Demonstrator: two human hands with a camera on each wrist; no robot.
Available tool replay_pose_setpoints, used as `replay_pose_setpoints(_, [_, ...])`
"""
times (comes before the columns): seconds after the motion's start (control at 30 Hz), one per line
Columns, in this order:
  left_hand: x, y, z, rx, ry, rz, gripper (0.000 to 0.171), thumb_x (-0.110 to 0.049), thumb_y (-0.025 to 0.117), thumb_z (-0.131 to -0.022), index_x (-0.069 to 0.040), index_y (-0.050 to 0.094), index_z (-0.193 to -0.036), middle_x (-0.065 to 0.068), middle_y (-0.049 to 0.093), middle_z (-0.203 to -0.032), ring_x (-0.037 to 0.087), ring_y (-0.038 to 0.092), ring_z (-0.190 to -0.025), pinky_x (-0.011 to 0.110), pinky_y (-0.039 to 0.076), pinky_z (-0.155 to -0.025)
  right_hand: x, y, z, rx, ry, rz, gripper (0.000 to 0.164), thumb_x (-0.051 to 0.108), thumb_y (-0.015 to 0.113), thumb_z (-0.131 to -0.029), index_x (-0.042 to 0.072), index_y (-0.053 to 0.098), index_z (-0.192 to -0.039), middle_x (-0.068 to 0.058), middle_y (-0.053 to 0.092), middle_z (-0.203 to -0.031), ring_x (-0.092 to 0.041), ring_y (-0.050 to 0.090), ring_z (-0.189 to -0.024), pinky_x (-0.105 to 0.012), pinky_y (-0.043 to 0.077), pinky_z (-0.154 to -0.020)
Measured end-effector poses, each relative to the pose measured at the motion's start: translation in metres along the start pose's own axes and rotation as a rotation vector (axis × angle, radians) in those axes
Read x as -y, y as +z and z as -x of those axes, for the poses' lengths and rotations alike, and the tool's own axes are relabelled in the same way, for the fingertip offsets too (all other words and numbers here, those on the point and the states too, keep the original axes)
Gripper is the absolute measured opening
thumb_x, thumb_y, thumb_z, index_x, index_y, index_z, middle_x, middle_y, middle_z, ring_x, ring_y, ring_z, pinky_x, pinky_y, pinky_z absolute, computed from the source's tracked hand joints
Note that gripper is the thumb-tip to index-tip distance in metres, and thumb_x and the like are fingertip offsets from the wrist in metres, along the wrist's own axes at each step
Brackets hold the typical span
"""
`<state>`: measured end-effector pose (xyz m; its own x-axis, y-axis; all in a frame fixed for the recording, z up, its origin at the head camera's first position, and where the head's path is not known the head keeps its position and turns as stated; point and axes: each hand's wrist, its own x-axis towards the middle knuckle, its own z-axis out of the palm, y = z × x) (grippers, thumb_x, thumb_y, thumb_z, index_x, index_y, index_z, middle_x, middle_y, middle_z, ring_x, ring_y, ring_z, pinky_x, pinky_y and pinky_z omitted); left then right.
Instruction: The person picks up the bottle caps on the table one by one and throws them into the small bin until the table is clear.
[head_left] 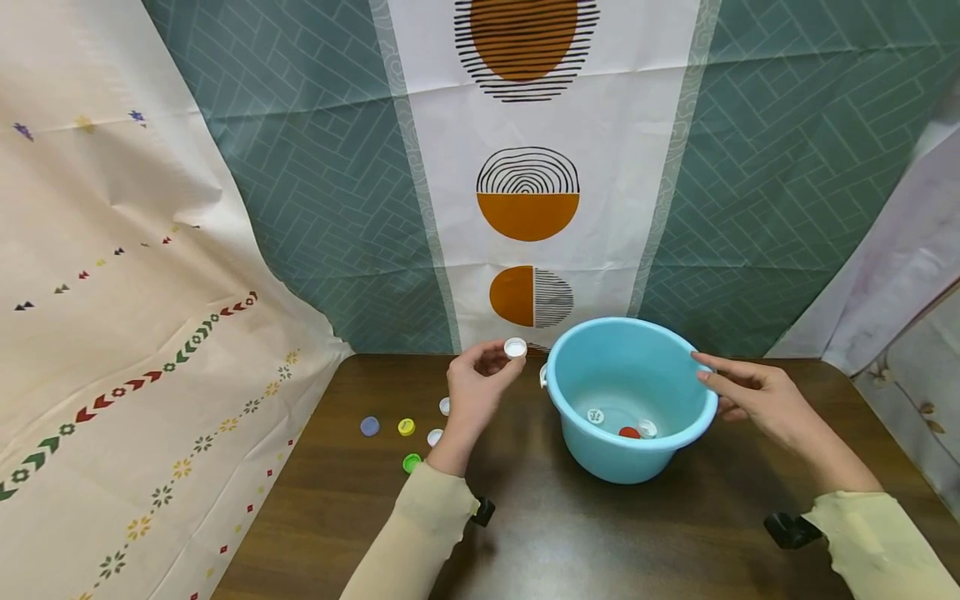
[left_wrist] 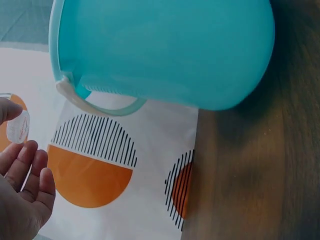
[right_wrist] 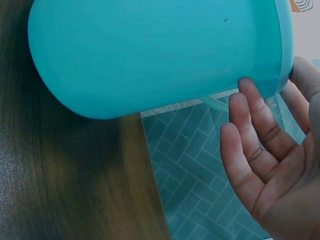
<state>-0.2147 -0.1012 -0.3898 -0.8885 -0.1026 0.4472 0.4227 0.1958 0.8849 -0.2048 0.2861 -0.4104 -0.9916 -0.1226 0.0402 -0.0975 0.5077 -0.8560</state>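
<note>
My left hand (head_left: 477, 383) pinches a white bottle cap (head_left: 515, 348) between thumb and fingers, just left of the light-blue bucket (head_left: 618, 462). In the left wrist view the same cap (left_wrist: 18, 127) looks ribbed, with faint red print on top. My right hand (head_left: 757, 400) grips the bucket's rim on its right side, thumb and forefinger at the edge. Its other fingers (right_wrist: 245, 145) are loosely bent by the outer wall in the right wrist view. Inside the bucket lie a white cap (head_left: 595, 416), a red cap (head_left: 629, 432) and another white cap (head_left: 647, 428).
On the dark wooden table (head_left: 555, 533), left of the bucket, lie a blue cap (head_left: 370, 426), a yellow cap (head_left: 407, 427), a green cap (head_left: 411, 462) and white caps (head_left: 435, 437), partly behind my left forearm. A patterned curtain (head_left: 330, 167) hangs along the table's back edge.
</note>
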Motion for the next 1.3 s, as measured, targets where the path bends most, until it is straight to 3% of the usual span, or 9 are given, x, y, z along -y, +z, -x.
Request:
replay_pose_setpoints(0.13, [0.015, 0.007, -0.005, 0.003, 0.028, 0.012, 0.026, -0.012, 0.080, -0.081, -0.001, 0.072, -0.104, 0.015, 0.070, -0.093, 0.027, 0.064, -0.082, 0.042, 0.054, -0.074, 0.000, 0.000, 0.001, 0.001, 0.004, 0.000, 0.059, 0.043, 0.058, -0.097, 0.011, 0.047, -0.146, -0.023, 0.059, -0.124, -0.019, 0.070, -0.082, -0.037, 0.057, -0.069])
replay_pose_setpoints(0.27, [0.030, 0.014, -0.010, 0.008, 0.048, 0.014, 0.025, -0.020, 0.081, -0.081, -0.011, 0.074, -0.103, 0.002, 0.071, -0.091, 0.018, 0.064, -0.083, 0.037, 0.055, -0.075, -0.001, 0.001, 0.001, 0.002, 0.002, -0.008, 0.059, 0.042, 0.058, -0.097, 0.011, 0.047, -0.146, -0.023, 0.059, -0.124, -0.019, 0.070, -0.082, -0.038, 0.058, -0.069])
replay_pose_setpoints(0.33, [0.029, 0.017, -0.011, 0.020, 0.059, 0.016, 0.024, -0.023, 0.081, -0.081, -0.014, 0.074, -0.102, -0.002, 0.070, -0.090, 0.015, 0.064, -0.083, 0.036, 0.055, -0.076, -0.001, 0.001, 0.001, 0.001, 0.001, -0.011, 0.059, 0.042, 0.059, -0.097, 0.011, 0.047, -0.146, -0.022, 0.059, -0.124, -0.019, 0.070, -0.082, -0.039, 0.058, -0.069])
replay_pose_setpoints(0.53, [0.020, 0.024, -0.011, 0.063, 0.076, 0.052, 0.027, -0.019, 0.080, -0.082, -0.007, 0.073, -0.104, 0.007, 0.071, -0.094, 0.021, 0.066, -0.087, 0.051, 0.053, -0.082, 0.001, 0.001, 0.001, 0.000, -0.002, -0.006, 0.059, 0.043, 0.058, -0.097, 0.011, 0.047, -0.146, -0.021, 0.059, -0.125, -0.019, 0.070, -0.082, -0.040, 0.057, -0.069])
replay_pose_setpoints(0.77, [0.018, 0.033, -0.012, 0.082, 0.088, 0.058, 0.026, -0.026, 0.080, -0.082, -0.013, 0.073, -0.105, -0.001, 0.071, -0.093, 0.017, 0.067, -0.085, 0.042, 0.056, -0.077, 0.002, 0.002, 0.000, -0.001, -0.004, -0.001, 0.060, 0.043, 0.058, -0.097, 0.011, 0.047, -0.146, -0.024, 0.057, -0.127, -0.019, 0.070, -0.082, -0.041, 0.057, -0.070])
replay_pose_setpoints(1.1, [0.005, 0.050, -0.013, 0.117, 0.098, 0.054, 0.028, -0.027, 0.080, -0.083, -0.012, 0.073, -0.105, -0.002, 0.070, -0.096, 0.015, 0.064, -0.087, 0.042, 0.056, -0.079, 0.002, 0.001, 0.000, -0.004, 0.007, -0.004, 0.060, 0.044, 0.057, -0.097, 0.011, 0.047, -0.146, -0.024, 0.055, -0.128, -0.019, 0.070, -0.082, -0.041, 0.058, -0.070])
replay_pose_setpoints(1.3, [-0.024, 0.055, -0.006, 0.140, 0.102, 0.045, 0.027, -0.016, 0.078, -0.084, -0.003, 0.072, -0.107, 0.009, 0.070, -0.098, 0.016, 0.062, -0.088, 0.046, 0.053, -0.080, 0.002, 0.001, 0.001, -0.005, 0.001, -0.007, 0.060, 0.044, 0.058, -0.097, 0.011, 0.047, -0.146, -0.025, 0.054, -0.130, -0.019, 0.070, -0.082, -0.039, 0.058, -0.069])
